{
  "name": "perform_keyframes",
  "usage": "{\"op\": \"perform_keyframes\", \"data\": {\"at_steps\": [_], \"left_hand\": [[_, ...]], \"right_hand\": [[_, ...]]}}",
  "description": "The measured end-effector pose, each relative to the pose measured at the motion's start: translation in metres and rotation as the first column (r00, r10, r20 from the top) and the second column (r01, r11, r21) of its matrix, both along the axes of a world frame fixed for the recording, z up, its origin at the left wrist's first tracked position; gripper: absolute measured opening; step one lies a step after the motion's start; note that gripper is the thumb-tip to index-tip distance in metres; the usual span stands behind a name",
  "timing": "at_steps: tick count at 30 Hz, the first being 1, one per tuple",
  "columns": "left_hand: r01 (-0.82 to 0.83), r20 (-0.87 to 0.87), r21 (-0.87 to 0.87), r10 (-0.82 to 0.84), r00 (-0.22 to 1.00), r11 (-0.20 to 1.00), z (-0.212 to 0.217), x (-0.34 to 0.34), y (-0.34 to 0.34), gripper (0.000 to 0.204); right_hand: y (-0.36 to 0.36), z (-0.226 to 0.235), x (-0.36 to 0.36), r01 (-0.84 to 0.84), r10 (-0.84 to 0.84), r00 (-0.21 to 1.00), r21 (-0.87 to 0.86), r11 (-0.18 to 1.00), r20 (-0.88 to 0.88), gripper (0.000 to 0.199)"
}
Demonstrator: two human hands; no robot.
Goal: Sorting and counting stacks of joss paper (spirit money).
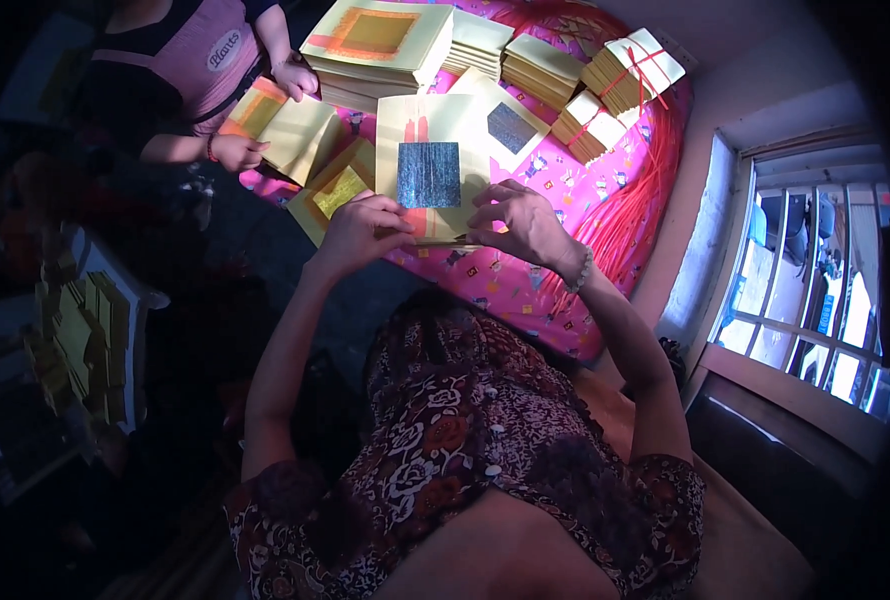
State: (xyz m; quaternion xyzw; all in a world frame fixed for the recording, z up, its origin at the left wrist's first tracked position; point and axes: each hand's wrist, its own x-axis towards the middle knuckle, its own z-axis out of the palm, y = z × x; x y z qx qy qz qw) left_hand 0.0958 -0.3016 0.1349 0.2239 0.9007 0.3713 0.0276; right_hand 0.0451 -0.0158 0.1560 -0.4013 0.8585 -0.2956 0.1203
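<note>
A small stack of cream paper sheets (393,120) is at the near edge of the table, its top sheet bearing red marks and a dark, shiny foil square (430,178). At its lower left corner, the fingers of my left hand (358,232) pinch the near edge. My right hand (521,222), with a bead bracelet on the wrist, has its fingers closed on the lower right corner. Under the stack's left side lies a sheet with a gold square (342,190). Just beyond its right side is another sheet with a dark square (513,130).
Thick paper stacks (435,60) stand along the far side of the pink patterned tablecloth (545,285). Red string ties paper bundles (630,75), and loose red strands (620,235) hang over the right edge. A co-worker's hands (240,152) hold sheets at far left. A barred window (805,290) is at right.
</note>
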Motion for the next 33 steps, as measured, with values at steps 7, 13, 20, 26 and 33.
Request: {"op": "perform_keyframes", "data": {"at_steps": [7,13,20,26,33], "left_hand": [[0.07,0.073,0.069,-0.075,0.995,0.995,-0.009,-0.014,-0.006,0.019],[0.081,0.035,0.07,-0.083,0.996,0.994,-0.01,-0.014,-0.006,0.018],[0.078,0.054,0.071,-0.082,0.995,0.994,-0.012,-0.013,-0.007,0.018],[0.057,0.075,0.078,-0.063,0.995,0.995,-0.013,-0.012,-0.007,0.017],[0.102,0.028,0.074,-0.104,0.994,0.992,-0.003,-0.012,-0.006,0.026]], "right_hand": [[0.002,-0.006,0.0,0.024,-0.023,0.999,0.012,1.0,-0.026,0.019],[0.002,-0.009,0.002,0.027,-0.026,0.999,0.017,0.999,-0.047,0.02],[-0.001,-0.006,0.003,0.045,-0.044,0.998,0.031,0.998,-0.046,0.019],[-0.002,-0.008,0.002,0.06,-0.059,0.997,0.019,0.998,-0.054,0.021],[-0.008,-0.007,0.006,0.064,-0.047,0.988,0.113,0.992,-0.144,0.019]]}}
